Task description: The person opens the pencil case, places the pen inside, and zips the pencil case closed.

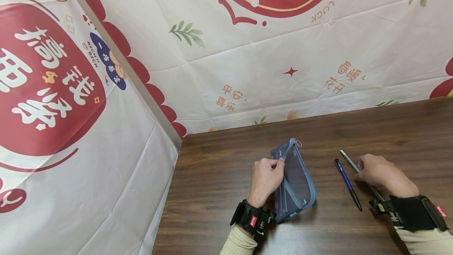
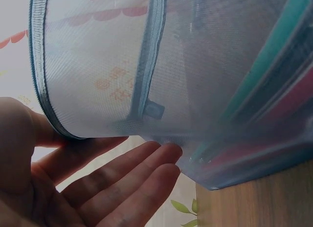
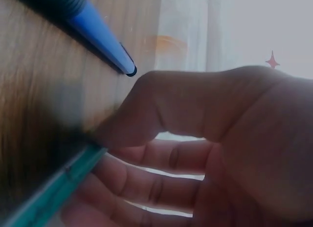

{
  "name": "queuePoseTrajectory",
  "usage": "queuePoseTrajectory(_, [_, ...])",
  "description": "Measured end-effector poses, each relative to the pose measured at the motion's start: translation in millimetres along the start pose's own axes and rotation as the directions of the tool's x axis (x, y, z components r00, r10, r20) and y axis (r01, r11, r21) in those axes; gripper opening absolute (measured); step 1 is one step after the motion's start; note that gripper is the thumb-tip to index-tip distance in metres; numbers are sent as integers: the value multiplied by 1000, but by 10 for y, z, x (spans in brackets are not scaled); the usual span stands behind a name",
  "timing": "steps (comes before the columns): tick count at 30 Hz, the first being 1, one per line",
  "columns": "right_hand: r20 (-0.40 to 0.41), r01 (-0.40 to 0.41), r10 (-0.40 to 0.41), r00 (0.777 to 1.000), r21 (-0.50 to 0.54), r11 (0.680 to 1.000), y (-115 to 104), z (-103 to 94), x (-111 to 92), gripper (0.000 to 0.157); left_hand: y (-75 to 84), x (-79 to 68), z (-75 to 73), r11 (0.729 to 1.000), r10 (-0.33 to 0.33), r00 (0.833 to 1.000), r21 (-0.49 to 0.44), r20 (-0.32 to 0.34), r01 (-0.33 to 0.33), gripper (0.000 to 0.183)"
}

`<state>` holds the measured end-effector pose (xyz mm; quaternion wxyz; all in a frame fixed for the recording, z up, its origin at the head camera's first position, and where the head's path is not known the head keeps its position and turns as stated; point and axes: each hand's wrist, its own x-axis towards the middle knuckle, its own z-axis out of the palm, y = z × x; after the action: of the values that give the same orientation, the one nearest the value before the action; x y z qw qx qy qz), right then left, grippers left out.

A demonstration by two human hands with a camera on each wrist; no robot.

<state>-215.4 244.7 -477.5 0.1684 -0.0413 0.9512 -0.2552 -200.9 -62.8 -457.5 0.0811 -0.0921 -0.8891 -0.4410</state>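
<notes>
A blue-grey mesh zip pouch (image 1: 299, 174) stands tilted on the table, its zipper parted along the top. My left hand (image 1: 265, 178) pinches the pouch's zipper edge between thumb and index finger; in the left wrist view the other fingers extend beneath it. Through the mesh, a green strip (image 2: 266, 65) and a pink strip (image 2: 288, 100) show inside. To the right, my right hand (image 1: 383, 174) pinches a green pencil (image 1: 348, 159) lying at or just above the tabletop. A blue pen (image 1: 346, 180) with a black end lies between the pouch and that pencil.
The brown wooden table (image 1: 212, 184) meets a white printed cloth (image 1: 247, 62) at its back edge. Another printed cloth (image 1: 116, 176) hangs along the left side, beside a grey post (image 1: 141, 85).
</notes>
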Motion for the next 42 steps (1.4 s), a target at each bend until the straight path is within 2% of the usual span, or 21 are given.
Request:
queuePoseTrajectory(12, [-56,105,-105,993,-13,994,-108,-40,-5,18,10,7,-1,1000,5,1000,9,-6,-5,54])
queuePoseTrajectory(24, [-35,131,-131,991,2,991,-247,-104,-78,19,13,2,2,1000,8,1000,13,-20,-8,54])
queuePoseTrajectory(32, [-57,160,-160,986,-8,987,-315,-148,-110,26,14,2,7,1000,1,1000,17,-24,-1,54])
queuePoseTrajectory(42, [-78,179,-178,981,8,984,-401,-166,-158,26,12,13,18,1000,-6,1000,23,-14,7,54])
